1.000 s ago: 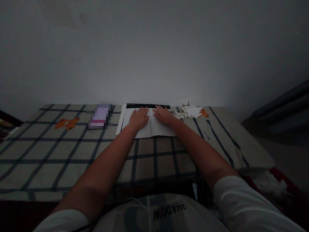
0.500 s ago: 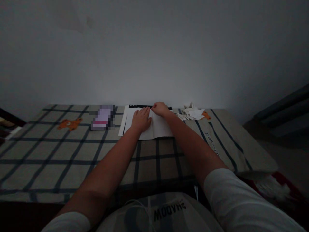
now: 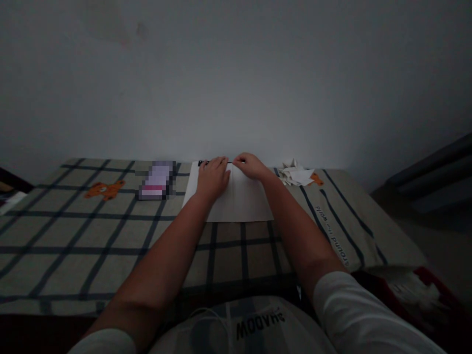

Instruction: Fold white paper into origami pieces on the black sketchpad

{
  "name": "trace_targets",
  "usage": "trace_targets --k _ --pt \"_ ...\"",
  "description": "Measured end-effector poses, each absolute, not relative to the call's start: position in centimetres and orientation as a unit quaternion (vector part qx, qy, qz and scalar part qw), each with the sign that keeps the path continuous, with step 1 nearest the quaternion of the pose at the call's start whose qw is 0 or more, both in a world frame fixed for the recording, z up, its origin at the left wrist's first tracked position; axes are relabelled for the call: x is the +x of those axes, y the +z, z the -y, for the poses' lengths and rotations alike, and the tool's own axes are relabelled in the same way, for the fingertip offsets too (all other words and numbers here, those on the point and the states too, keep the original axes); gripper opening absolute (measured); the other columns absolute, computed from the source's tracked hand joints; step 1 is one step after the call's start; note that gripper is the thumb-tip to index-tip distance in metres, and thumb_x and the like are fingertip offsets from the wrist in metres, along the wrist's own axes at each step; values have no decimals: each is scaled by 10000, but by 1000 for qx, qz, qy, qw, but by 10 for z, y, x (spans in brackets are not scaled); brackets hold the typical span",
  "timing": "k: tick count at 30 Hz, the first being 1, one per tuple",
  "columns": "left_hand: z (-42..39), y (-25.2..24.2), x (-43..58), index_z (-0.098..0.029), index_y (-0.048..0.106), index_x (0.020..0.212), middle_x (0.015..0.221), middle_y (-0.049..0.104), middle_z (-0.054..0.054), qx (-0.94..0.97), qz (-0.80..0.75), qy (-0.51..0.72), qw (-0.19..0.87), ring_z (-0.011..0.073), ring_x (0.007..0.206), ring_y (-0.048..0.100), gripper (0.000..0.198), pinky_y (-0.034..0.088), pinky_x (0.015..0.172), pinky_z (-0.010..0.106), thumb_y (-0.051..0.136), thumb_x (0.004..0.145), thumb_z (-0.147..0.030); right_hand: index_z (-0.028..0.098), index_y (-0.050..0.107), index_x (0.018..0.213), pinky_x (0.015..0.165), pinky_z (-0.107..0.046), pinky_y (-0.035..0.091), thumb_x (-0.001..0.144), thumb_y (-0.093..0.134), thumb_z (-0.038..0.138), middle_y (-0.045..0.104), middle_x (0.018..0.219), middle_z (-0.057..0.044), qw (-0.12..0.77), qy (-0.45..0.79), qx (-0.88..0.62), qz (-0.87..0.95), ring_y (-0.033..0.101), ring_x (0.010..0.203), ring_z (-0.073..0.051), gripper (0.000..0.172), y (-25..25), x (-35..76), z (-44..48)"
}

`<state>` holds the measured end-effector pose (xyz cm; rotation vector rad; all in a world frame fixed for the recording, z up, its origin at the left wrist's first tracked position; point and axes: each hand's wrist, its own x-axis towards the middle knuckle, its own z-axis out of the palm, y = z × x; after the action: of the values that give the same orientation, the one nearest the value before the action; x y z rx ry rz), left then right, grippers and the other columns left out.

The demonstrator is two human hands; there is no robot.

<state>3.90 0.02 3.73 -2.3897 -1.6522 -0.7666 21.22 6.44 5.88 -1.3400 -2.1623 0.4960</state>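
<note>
A white sheet of paper (image 3: pixel 243 201) with a faint crease down its middle lies near the back edge of the cloth-covered table. My left hand (image 3: pixel 214 177) rests on its left half, fingers stretched out toward the wall. At the top of the crease my right hand (image 3: pixel 249 164) is closed in a pinch on the paper's far edge. A dark strip with small white marks (image 3: pixel 202 163) shows behind the sheet by my left fingers. What lies beneath the sheet is mostly hidden.
A phone (image 3: pixel 157 182), partly pixelated, lies to the left on the checked tablecloth (image 3: pixel 110 236). Crumpled white paper (image 3: pixel 295 173) sits to the right. A grey wall (image 3: pixel 236 88) rises behind the table. At the lower right is a red container (image 3: pixel 431 280) with white material inside.
The sheet now reaches a little nearer to me and covers more of the dark item behind it. My left hand has shifted slightly left and away; my right hand has moved slightly right.
</note>
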Motion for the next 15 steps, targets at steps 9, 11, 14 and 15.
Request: trace_targets --k 9,11,14,15 --pt "-3 56 31 -199 725 988 1048 740 79 -749 578 -323 -43 239 1035 630 333 417 974 382 426 953 -342 151 700 883 865 -296 436 857 551 339 682 952 -74 309 209 -410 832 586 908 -177 241 69 204 -48" --pt "-2 56 31 -197 726 957 1015 743 72 -739 574 -346 -60 226 992 638 316 434 933 355 440 934 -331 144 700 872 845 -292 439 848 551 345 683 937 -78 315 220 -411 827 588 890 -176 252 70 204 -47" --pt "-1 57 31 -193 727 913 970 744 63 -727 572 -372 -79 214 935 644 294 444 899 335 468 908 -331 133 699 860 803 -284 442 832 551 353 687 904 -77 320 242 -409 819 591 851 -173 268 72 204 -45" --pt "0 57 31 -190 727 901 959 744 62 -725 571 -376 -85 211 919 646 291 447 888 331 471 903 -330 129 699 857 788 -282 442 825 550 352 687 888 -76 321 250 -411 816 590 834 -170 270 73 204 -44"
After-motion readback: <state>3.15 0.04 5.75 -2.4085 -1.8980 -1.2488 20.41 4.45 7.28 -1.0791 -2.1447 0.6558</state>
